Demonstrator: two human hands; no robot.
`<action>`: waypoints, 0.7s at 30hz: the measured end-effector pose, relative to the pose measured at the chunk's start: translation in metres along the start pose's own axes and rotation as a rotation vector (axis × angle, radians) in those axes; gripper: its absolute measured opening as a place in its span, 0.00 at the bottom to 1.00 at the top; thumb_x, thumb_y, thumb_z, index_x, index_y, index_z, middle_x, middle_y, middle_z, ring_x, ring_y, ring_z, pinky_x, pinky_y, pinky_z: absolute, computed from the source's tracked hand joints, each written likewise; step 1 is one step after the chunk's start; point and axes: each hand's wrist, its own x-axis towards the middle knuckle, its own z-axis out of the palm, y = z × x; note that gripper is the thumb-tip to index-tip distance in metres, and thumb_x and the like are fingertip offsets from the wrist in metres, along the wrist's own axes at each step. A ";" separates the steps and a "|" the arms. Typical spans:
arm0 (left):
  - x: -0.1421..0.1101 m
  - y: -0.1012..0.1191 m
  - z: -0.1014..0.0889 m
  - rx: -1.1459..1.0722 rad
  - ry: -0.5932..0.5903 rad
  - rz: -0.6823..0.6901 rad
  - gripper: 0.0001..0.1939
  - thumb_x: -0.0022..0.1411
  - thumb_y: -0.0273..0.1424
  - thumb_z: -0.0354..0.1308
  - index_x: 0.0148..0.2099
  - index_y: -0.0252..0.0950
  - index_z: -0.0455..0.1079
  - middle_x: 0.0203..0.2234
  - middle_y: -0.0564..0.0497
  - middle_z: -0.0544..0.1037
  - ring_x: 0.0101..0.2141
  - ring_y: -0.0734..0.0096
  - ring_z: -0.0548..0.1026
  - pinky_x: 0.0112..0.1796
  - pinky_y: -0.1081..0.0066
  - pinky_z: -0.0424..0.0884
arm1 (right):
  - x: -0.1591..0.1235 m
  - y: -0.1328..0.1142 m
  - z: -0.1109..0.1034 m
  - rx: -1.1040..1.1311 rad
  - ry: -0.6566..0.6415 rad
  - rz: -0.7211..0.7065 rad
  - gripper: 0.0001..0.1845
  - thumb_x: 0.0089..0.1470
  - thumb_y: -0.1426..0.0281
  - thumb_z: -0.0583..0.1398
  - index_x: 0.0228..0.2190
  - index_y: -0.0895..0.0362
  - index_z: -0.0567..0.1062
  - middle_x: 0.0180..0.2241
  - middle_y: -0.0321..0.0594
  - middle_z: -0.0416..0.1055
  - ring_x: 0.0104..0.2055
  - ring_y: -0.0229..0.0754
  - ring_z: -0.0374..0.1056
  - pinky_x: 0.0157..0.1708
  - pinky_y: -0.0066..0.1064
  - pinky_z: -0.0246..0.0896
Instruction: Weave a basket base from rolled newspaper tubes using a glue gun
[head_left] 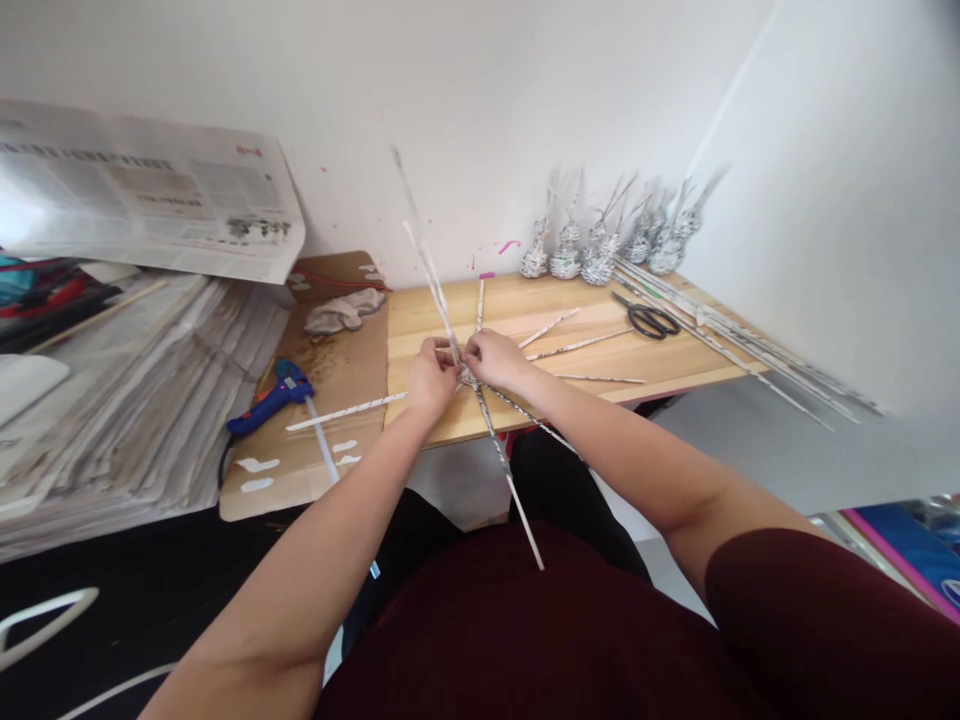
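Thin rolled newspaper tubes spread out like spokes from a small woven centre (pixel 466 377) on the wooden board. My left hand (pixel 433 380) pinches at the left of this centre, its fingers closed on a newspaper tube (pixel 429 268) that rises toward the wall. Close beside it, my right hand (pixel 495 358) is closed in a pinch at the same spot, fingertips on the tubes; exactly which strand it grips is partly hidden. One spoke tube (pixel 516 487) points toward my body, and another tube (pixel 349 411) runs out to the left.
Black scissors (pixel 652 320) and several loose newspaper tubes (pixel 750 350) lie to the right. Woven gourd-shaped pieces (pixel 600 258) stand along the wall. At left are a blue glue gun (pixel 274 400), a glove (pixel 345 311) on cardboard (pixel 360 375), and a tall newspaper stack (pixel 172 390).
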 end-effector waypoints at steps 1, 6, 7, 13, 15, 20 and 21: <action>-0.002 0.000 -0.001 0.000 0.002 0.044 0.18 0.50 0.17 0.59 0.44 0.36 0.68 0.29 0.52 0.79 0.31 0.69 0.77 0.36 0.70 0.72 | 0.001 0.000 0.000 0.006 0.004 0.006 0.08 0.57 0.68 0.59 0.34 0.57 0.78 0.40 0.45 0.76 0.42 0.44 0.70 0.40 0.31 0.60; -0.005 -0.004 -0.007 0.001 0.036 0.112 0.06 0.52 0.23 0.61 0.34 0.37 0.68 0.26 0.54 0.77 0.29 0.71 0.75 0.35 0.71 0.70 | 0.004 0.001 0.001 0.056 0.005 0.074 0.10 0.55 0.63 0.62 0.32 0.56 0.79 0.37 0.43 0.78 0.41 0.45 0.71 0.40 0.31 0.61; -0.004 -0.005 -0.008 -0.031 0.040 0.099 0.05 0.53 0.25 0.61 0.33 0.37 0.68 0.26 0.54 0.77 0.29 0.71 0.75 0.35 0.71 0.70 | 0.004 0.000 0.001 0.055 0.008 0.085 0.11 0.55 0.62 0.62 0.32 0.56 0.79 0.36 0.43 0.78 0.40 0.45 0.71 0.40 0.32 0.61; -0.005 -0.011 -0.008 -0.160 -0.013 0.110 0.05 0.54 0.29 0.60 0.33 0.37 0.67 0.27 0.54 0.77 0.30 0.72 0.75 0.34 0.73 0.70 | 0.001 -0.003 0.003 0.030 0.043 0.099 0.11 0.56 0.62 0.61 0.33 0.55 0.80 0.37 0.44 0.79 0.41 0.45 0.72 0.41 0.32 0.62; -0.007 -0.011 -0.009 -0.121 -0.040 0.191 0.03 0.56 0.29 0.58 0.34 0.37 0.68 0.29 0.54 0.77 0.32 0.72 0.75 0.36 0.72 0.70 | 0.001 -0.004 0.004 0.040 0.046 0.111 0.12 0.56 0.61 0.60 0.32 0.55 0.80 0.37 0.45 0.79 0.41 0.46 0.73 0.41 0.32 0.62; -0.006 -0.007 -0.013 0.076 -0.115 0.346 0.03 0.59 0.28 0.55 0.38 0.39 0.67 0.38 0.50 0.78 0.39 0.67 0.74 0.41 0.68 0.69 | 0.003 -0.001 0.004 0.056 0.039 0.109 0.09 0.55 0.65 0.61 0.32 0.56 0.81 0.36 0.44 0.79 0.40 0.45 0.73 0.39 0.31 0.62; -0.004 -0.007 -0.014 0.127 -0.127 0.336 0.03 0.60 0.28 0.55 0.38 0.39 0.67 0.36 0.50 0.78 0.38 0.67 0.74 0.41 0.68 0.69 | 0.003 0.000 0.003 0.060 0.031 0.084 0.09 0.55 0.66 0.61 0.32 0.56 0.81 0.36 0.44 0.79 0.40 0.45 0.73 0.40 0.31 0.62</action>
